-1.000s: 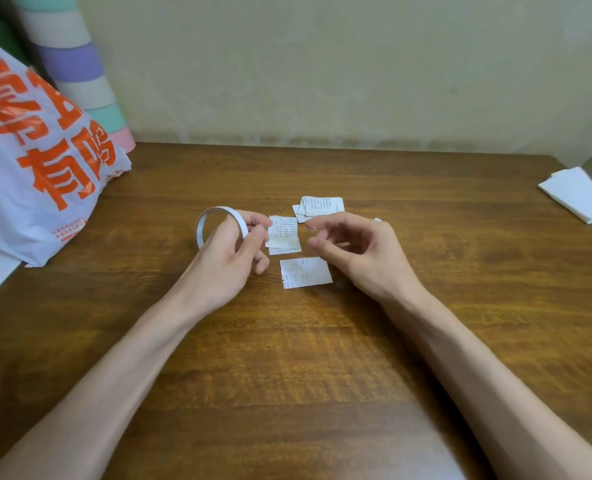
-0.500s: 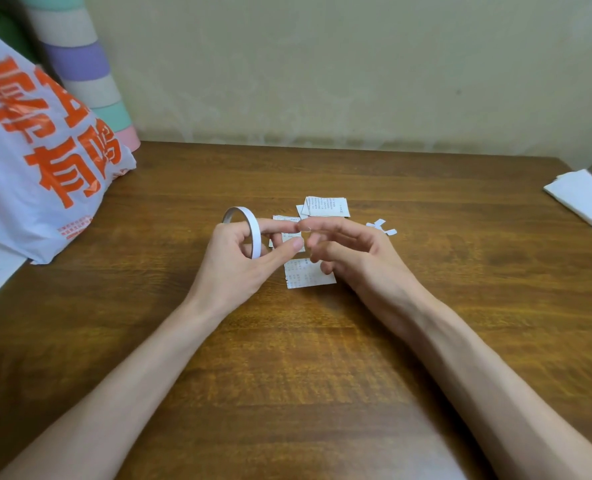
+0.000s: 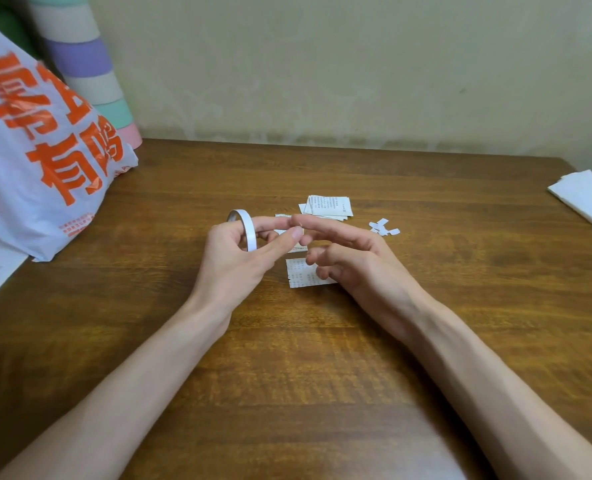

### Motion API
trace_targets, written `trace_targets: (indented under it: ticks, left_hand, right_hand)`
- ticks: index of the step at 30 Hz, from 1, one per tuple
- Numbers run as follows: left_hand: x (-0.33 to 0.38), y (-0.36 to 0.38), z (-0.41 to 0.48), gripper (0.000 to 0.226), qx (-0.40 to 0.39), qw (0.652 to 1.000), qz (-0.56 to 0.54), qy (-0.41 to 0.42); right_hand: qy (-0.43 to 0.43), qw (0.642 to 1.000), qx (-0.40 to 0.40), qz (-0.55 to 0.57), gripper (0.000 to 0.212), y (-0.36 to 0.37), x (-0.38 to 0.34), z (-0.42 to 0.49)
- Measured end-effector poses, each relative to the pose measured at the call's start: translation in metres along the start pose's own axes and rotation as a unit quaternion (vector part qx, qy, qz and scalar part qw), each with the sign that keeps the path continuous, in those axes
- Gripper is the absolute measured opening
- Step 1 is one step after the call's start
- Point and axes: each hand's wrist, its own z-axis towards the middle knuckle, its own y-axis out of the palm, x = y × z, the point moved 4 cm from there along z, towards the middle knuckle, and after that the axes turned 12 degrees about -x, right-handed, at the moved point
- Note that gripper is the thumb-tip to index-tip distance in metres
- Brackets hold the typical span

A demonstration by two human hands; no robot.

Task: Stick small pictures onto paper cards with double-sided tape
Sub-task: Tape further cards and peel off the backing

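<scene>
My left hand (image 3: 242, 251) grips a thin white roll of double-sided tape (image 3: 246, 227), held upright above the wooden table (image 3: 322, 358). The fingertips of my right hand (image 3: 350, 258) meet my left thumb and forefinger at the roll's edge; whether they pinch the tape end is hidden. A small printed paper card (image 3: 301, 273) lies flat under the hands. Another card (image 3: 289, 233) is mostly covered by my fingers. A small stack of printed papers (image 3: 329, 206) lies just beyond.
A white plastic bag with orange print (image 3: 41, 150) stands at the left, a striped pastel column (image 3: 90, 74) behind it. Small white paper scraps (image 3: 383, 227) lie right of the stack. Folded white tissue (image 3: 585, 197) sits at the far right edge.
My left hand has carried the tape roll to the right. My right hand's fingertips have come over to meet it at the roll.
</scene>
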Motion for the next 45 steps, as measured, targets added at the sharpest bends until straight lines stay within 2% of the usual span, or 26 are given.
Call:
trace_targets:
  ticks: [18, 24, 45]
  left_hand:
    - [0.0031, -0.0007, -0.0027, 0.018, 0.010, 0.999, -0.028, -0.030]
    - [0.0057, -0.0037, -0.0025, 0.011, 0.037, 0.999, -0.008, -0.012]
    - [0.0047, -0.0056, 0.0005, 0.008, 0.052, 0.996, 0.066, 0.034]
  right_hand:
    - [0.008, 1.000, 0.011, 0.011, 0.047, 0.0007, 0.0001, -0.0005]
    - [0.009, 1.000, 0.010, 0.017, 0.046, 0.0011, 0.0014, 0.0002]
    - [0.014, 1.000, 0.019, 0.002, 0.044, 0.0006, 0.0032, -0.0011]
